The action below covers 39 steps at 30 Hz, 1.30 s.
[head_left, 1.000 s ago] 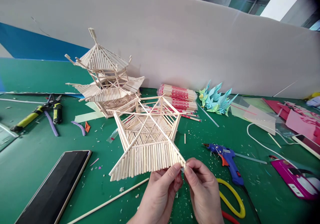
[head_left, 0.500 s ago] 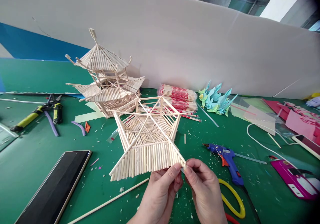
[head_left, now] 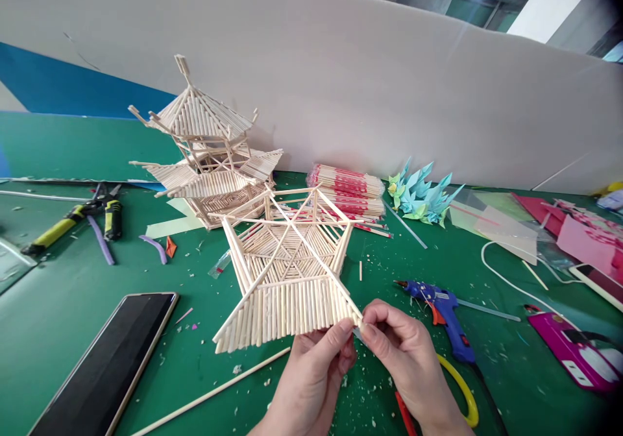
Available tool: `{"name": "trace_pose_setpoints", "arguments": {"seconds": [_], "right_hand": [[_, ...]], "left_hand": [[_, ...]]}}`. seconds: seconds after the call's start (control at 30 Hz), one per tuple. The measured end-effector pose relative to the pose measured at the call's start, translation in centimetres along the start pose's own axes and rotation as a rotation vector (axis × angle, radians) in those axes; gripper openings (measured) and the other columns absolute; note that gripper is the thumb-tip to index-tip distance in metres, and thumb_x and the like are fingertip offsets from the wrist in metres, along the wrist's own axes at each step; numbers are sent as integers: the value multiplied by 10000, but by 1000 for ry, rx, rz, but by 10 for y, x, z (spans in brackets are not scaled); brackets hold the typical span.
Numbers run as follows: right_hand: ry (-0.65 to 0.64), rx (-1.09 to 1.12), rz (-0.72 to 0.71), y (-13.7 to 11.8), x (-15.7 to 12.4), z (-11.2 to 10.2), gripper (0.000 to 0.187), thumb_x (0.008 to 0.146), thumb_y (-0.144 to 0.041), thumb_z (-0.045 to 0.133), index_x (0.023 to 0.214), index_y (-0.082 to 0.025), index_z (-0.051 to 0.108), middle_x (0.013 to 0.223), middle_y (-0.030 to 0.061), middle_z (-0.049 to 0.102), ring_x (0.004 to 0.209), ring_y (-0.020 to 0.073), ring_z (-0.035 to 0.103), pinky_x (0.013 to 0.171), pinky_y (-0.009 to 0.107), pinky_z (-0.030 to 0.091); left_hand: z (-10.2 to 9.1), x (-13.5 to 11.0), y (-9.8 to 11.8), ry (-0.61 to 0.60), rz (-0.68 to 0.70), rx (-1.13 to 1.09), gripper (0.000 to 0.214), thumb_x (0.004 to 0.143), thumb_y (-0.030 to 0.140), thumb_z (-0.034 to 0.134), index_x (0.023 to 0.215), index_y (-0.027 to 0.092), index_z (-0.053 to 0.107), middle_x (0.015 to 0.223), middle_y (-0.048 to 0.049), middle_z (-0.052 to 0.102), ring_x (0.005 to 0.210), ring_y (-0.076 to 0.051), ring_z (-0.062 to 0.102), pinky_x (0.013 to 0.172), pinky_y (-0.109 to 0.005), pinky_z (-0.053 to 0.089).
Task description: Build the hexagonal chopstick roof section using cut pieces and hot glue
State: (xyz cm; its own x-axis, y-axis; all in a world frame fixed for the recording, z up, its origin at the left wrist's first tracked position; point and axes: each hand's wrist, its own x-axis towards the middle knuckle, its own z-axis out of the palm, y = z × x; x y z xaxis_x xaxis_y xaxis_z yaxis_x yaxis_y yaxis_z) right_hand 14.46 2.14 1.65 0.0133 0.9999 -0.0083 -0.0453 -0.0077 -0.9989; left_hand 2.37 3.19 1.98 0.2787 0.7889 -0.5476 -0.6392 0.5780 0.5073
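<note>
A hexagonal wooden-stick frame (head_left: 292,306) rests in front of me, its near side filled with sticks laid side by side like a sloping roof. My left hand (head_left: 316,364) grips the roof's near right corner, thumb on top and fingers curled underneath. At the tip of that same corner, my right hand (head_left: 399,351) pinches with thumb and forefinger; a small translucent bit shows below the fingertips, too hidden to name. Behind stands a tiered stick pagoda (head_left: 204,124). One long loose stick (head_left: 214,394) lies left of my hands.
Right of my hands are a blue glue gun (head_left: 440,303) with its cord, a yellow loop handle (head_left: 462,384) and a red piece (head_left: 403,413). A phone (head_left: 111,358) and pliers (head_left: 73,218) lie left. Stick bundles (head_left: 345,189) and folded paper (head_left: 421,193) stand by the wall.
My right hand has tilted and shifted slightly right at the corner, uncovering more of the red piece beneath it. My left hand and the stick frame stay in place.
</note>
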Motion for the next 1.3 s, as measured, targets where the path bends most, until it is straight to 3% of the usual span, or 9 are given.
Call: {"name": "trace_pose_setpoints", "arguments": {"seconds": [0.17,0.43,0.63,0.8,0.97,1.3], "right_hand": [[-22,25,34,-3,0,1,204,822,-311,602,671,-182,555,602,-40,517,554,88,483,518,177,404],[56,-44,49,-4,-4,4,147,814,-335,612,769,-196,614,676,-31,571,589,80,516,540,155,429],[59,-107,36,-6,-2,4,186,811,-347,607,729,-180,610,638,-30,546,557,81,477,505,161,402],[56,-53,75,-10,-1,3,193,796,-346,628,716,-171,607,600,-35,542,536,73,456,493,157,385],[-1,46,107,-10,0,2,180,812,-345,615,732,-184,616,612,-26,581,574,95,521,544,179,429],[19,1,34,-2,-3,-3,119,847,-299,585,794,-219,656,684,-39,605,616,85,546,567,144,444]], "left_hand": [[0,0,0,-14,10,-2,281,537,254,809,463,124,571,524,29,474,527,-77,394,529,-211,366],[0,0,1,-60,17,-18,261,590,261,783,492,120,587,546,23,477,539,-78,381,540,-214,363],[1,0,1,-60,24,-16,254,580,219,783,470,122,575,538,27,463,537,-79,377,529,-208,356],[-1,0,-1,-41,24,2,261,576,253,790,486,123,582,533,27,472,531,-75,383,536,-205,363],[-1,-1,-1,-31,13,-24,240,585,269,780,526,133,591,547,16,507,568,-90,421,582,-216,385],[2,-2,-7,-101,85,33,270,632,272,754,500,130,568,500,37,453,492,-63,328,503,-197,306]]}}
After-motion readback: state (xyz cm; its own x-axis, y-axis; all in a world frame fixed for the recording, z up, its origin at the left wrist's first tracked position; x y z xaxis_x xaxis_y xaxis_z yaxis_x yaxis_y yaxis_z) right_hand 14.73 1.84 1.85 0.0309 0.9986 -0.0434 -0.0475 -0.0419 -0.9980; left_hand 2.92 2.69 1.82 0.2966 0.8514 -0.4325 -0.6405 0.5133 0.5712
